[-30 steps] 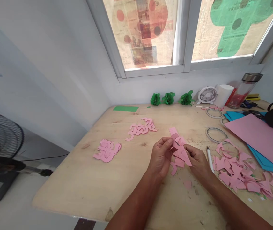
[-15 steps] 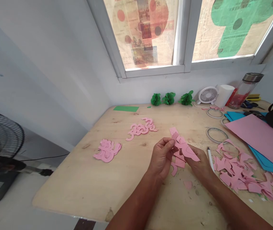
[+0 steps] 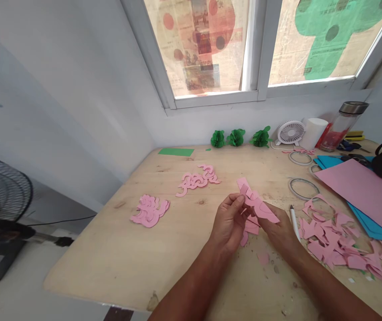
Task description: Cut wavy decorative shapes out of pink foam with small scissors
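Note:
Between my two hands is a piece of pink paper (image 3: 259,206) with partly cut curved shapes, raised above the wooden table. My left hand (image 3: 230,218) pinches its left side between thumb and fingers. My right hand (image 3: 278,225) grips the paper from behind and below; most of its fingers are hidden by the sheet. Beneath the hands lie more pink pieces (image 3: 252,226) and a small pink scrap (image 3: 263,258). Farther left are a cluster of curled pink cutouts (image 3: 196,179) and a stacked pile of pink cutouts (image 3: 150,211).
On the right are a heap of pink scraps (image 3: 340,240), a white pen (image 3: 294,221), tape rings (image 3: 303,189) and a large pink sheet (image 3: 361,191) over blue sheets. Green paper ornaments (image 3: 236,137), a small white fan (image 3: 290,133) and a glass bottle (image 3: 343,127) line the wall.
My left hand has shifted very slightly right against the paper, covering more of the pieces below. Otherwise the hands and the paper are almost still.

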The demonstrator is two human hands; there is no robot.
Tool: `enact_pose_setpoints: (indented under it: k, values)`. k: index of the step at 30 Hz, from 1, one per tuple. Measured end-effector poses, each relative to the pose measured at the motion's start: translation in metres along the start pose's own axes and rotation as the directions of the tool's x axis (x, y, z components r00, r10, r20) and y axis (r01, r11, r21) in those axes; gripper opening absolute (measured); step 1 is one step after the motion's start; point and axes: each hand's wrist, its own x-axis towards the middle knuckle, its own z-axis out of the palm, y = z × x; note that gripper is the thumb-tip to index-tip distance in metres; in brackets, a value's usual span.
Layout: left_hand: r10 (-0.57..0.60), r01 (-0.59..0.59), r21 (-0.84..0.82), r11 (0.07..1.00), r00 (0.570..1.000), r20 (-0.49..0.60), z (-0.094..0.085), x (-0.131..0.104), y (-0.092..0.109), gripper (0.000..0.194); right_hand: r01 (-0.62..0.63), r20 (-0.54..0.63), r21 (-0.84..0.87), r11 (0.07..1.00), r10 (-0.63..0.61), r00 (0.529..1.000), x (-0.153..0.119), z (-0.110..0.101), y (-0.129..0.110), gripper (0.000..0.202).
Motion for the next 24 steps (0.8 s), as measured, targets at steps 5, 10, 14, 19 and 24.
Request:
enact_pose_setpoints:
  k: [5, 10, 14, 19, 24]
  values:
    - [0.004, -0.004, -0.013, 1.000, 1.000, -0.003, -0.0005, -0.0008, -0.0008, 0.015, -0.006, 0.004, 0.051, 0.999, 0.006, 1.000, 0.0011, 0.0001, 0.0028, 0.021]
    - [0.008, -0.008, -0.002, 1.000, 1.000, -0.006, 0.0004, -0.0014, -0.0012, 0.016, -0.010, 0.010, 0.020, 1.000, 0.010, 1.000, 0.0014, -0.0009, 0.0031, 0.021]
    - [0.006, -0.006, 0.006, 1.000, 1.000, -0.011, 0.0001, -0.0014, -0.0008, 0.017, -0.004, 0.015, 0.021, 1.000, 0.004, 1.000, 0.0015, -0.0013, 0.0015, 0.021]
    - [0.020, -0.020, 0.023, 1.000, 1.000, -0.021, 0.0006, -0.0017, -0.0009, 0.015, -0.005, 0.007, -0.048, 0.999, 0.005, 1.000, 0.0018, -0.0014, -0.0028, 0.021]
    - [0.041, -0.039, 0.039, 0.998, 0.999, -0.033, 0.0022, -0.0017, -0.0008, 0.015, 0.020, 0.000, -0.029, 0.999, -0.020, 1.000, 0.0004, -0.0016, -0.0020, 0.021]
